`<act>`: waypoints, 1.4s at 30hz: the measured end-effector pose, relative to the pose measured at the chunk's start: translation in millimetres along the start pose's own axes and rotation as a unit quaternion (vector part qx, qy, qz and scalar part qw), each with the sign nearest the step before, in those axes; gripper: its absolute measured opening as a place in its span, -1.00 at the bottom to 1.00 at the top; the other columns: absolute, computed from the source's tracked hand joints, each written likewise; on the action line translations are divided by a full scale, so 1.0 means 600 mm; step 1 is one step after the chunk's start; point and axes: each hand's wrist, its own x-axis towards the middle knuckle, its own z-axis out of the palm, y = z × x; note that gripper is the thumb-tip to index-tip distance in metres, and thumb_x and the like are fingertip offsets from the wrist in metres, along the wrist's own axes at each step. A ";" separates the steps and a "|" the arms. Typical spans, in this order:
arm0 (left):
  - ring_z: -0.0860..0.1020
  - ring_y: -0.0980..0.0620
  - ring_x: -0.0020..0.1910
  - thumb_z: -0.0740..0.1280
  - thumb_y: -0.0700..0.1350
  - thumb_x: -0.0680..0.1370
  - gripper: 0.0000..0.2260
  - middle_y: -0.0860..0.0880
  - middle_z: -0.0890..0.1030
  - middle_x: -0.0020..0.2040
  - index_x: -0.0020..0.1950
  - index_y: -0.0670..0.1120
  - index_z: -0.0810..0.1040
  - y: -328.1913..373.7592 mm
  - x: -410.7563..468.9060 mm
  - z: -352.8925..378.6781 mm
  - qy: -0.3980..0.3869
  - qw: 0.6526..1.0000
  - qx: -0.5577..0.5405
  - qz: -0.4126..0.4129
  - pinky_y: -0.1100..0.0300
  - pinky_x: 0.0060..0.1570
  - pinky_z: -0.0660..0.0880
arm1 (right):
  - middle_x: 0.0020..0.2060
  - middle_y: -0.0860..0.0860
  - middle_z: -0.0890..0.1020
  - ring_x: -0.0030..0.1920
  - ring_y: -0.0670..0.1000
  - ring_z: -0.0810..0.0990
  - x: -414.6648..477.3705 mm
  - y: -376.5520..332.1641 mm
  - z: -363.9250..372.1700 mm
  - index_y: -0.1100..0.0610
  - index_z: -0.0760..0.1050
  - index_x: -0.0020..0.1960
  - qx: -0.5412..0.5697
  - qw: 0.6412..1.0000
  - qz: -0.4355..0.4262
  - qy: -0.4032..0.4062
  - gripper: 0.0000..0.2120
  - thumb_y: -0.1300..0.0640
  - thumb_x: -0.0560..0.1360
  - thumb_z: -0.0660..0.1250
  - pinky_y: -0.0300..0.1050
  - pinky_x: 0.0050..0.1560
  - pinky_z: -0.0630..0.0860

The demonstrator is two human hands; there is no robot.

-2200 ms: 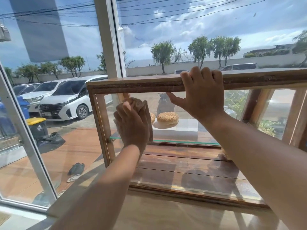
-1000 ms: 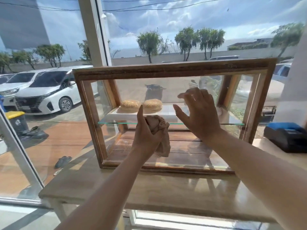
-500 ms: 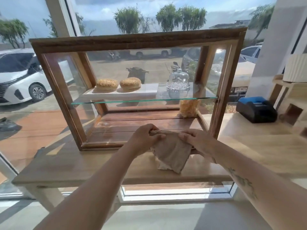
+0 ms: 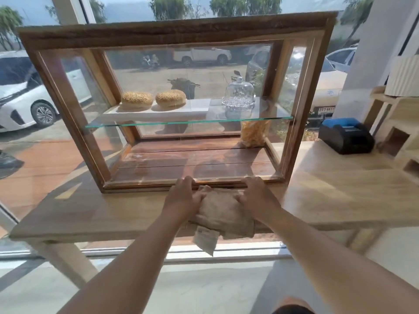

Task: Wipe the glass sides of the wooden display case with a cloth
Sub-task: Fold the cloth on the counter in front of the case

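Observation:
The wooden display case [image 4: 176,30] with glass sides stands on a pale wooden table [image 4: 79,214] by the window. A beige cloth [image 4: 223,214] lies on the table just in front of the case's bottom rail, one corner with a label hanging over the table edge. My left hand [image 4: 184,196] presses on the cloth's left side and my right hand [image 4: 257,196] on its right side, fingers curled into the fabric. Both hands sit below the front glass, not touching it.
Inside the case, a glass shelf [image 4: 188,122] carries two seeded buns [image 4: 137,100] and a glass dome [image 4: 239,96]; a bag of snacks [image 4: 254,132] stands beneath. A black and blue printer [image 4: 345,135] and a wooden rack [image 4: 399,132] sit on the right. Big windows stand behind.
Both hands came down from the case's top and front glass to the table. The cloth, bunched in my left hand before, now lies spread under both hands. The view pulled back.

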 end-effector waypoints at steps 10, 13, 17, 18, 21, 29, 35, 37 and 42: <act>0.05 0.05 0.56 -0.01 0.23 0.58 -0.35 -0.02 0.12 0.59 0.58 -0.10 0.15 -0.013 -0.040 0.029 -0.121 0.953 0.141 0.238 0.12 0.50 0.04 | 0.55 -0.07 0.23 0.57 -0.04 0.09 -0.057 0.019 0.045 -0.02 0.19 0.58 -0.122 0.979 -0.157 -0.044 -0.19 -0.34 0.48 -0.34 -0.06 0.57 -0.06; 0.02 0.03 0.56 0.06 0.21 0.62 -0.37 -0.04 0.09 0.59 0.58 -0.12 0.13 0.023 -0.041 0.058 -0.123 0.955 0.105 0.247 0.16 0.50 -0.04 | 0.58 -0.10 0.15 0.58 -0.07 0.01 -0.056 0.057 0.016 -0.04 0.14 0.60 -0.117 0.980 -0.141 -0.074 -0.22 -0.33 0.49 -0.31 -0.03 0.57 -0.09; 0.04 -0.02 0.55 0.11 0.18 0.63 -0.39 -0.12 0.15 0.58 0.57 -0.16 0.17 0.108 -0.047 0.110 -0.109 0.949 0.072 0.287 0.24 0.46 -0.12 | 0.59 -0.09 0.11 0.58 -0.07 -0.02 -0.051 0.135 -0.043 -0.04 0.10 0.61 -0.123 0.982 -0.090 -0.110 -0.48 -0.13 0.68 0.01 -0.03 0.56 -0.10; 0.05 -0.03 0.55 0.12 0.18 0.63 -0.40 -0.11 0.16 0.58 0.57 -0.14 0.18 0.131 -0.050 0.124 -0.113 0.949 0.059 0.289 0.22 0.45 -0.10 | 0.59 -0.09 0.11 0.58 -0.07 -0.03 -0.052 0.155 -0.060 -0.05 0.10 0.61 -0.126 0.983 -0.070 -0.113 -0.49 -0.10 0.68 0.03 -0.01 0.56 -0.09; 0.05 -0.03 0.55 0.12 0.17 0.63 -0.44 -0.06 0.13 0.59 0.55 -0.10 0.23 0.197 -0.051 0.164 -0.146 0.945 0.032 0.292 0.19 0.45 -0.05 | 0.59 -0.10 0.11 0.58 -0.01 0.00 -0.052 0.214 -0.106 -0.09 0.11 0.60 -0.156 0.981 -0.005 -0.119 -0.51 -0.06 0.68 0.05 0.02 0.54 0.02; 0.15 -0.01 0.53 0.08 -0.04 0.67 -0.58 -0.06 0.21 0.57 0.52 -0.12 0.28 0.295 -0.032 0.236 -0.154 0.929 0.019 0.336 0.14 0.44 0.00 | 0.58 -0.08 0.15 0.55 0.05 0.14 -0.020 0.315 -0.169 -0.17 0.22 0.55 -0.166 0.975 0.111 -0.102 -0.54 0.03 0.66 0.06 0.08 0.46 0.21; 0.13 0.07 0.53 0.08 0.01 0.66 -0.54 -0.02 0.21 0.57 0.55 -0.10 0.23 0.338 -0.015 0.267 -0.161 0.922 0.041 0.351 0.07 0.48 0.07 | 0.61 -0.11 -0.02 0.60 0.03 -0.08 -0.016 0.366 -0.169 -0.13 0.08 0.60 -0.113 0.978 0.156 -0.082 -0.48 -0.19 0.66 -0.03 0.23 0.53 0.03; 0.07 0.10 0.54 0.05 0.04 0.67 -0.52 0.01 0.16 0.58 0.57 -0.08 0.18 0.341 -0.011 0.279 -0.165 0.922 0.054 0.347 0.07 0.49 0.00 | 0.61 -0.13 -0.08 0.60 -0.01 -0.14 -0.020 0.373 -0.162 -0.14 0.00 0.61 -0.132 0.975 0.161 -0.074 -0.35 -0.36 0.60 -0.04 0.20 0.54 -0.06; 0.12 0.04 0.53 0.05 0.07 0.67 -0.50 -0.03 0.18 0.57 0.56 -0.11 0.19 0.336 -0.014 0.280 -0.162 0.925 0.024 0.341 0.09 0.49 0.04 | 0.61 -0.14 -0.15 0.59 -0.06 -0.22 -0.010 0.384 -0.162 -0.15 -0.07 0.62 -0.146 0.973 0.160 -0.080 -0.28 -0.43 0.56 -0.06 0.18 0.54 -0.14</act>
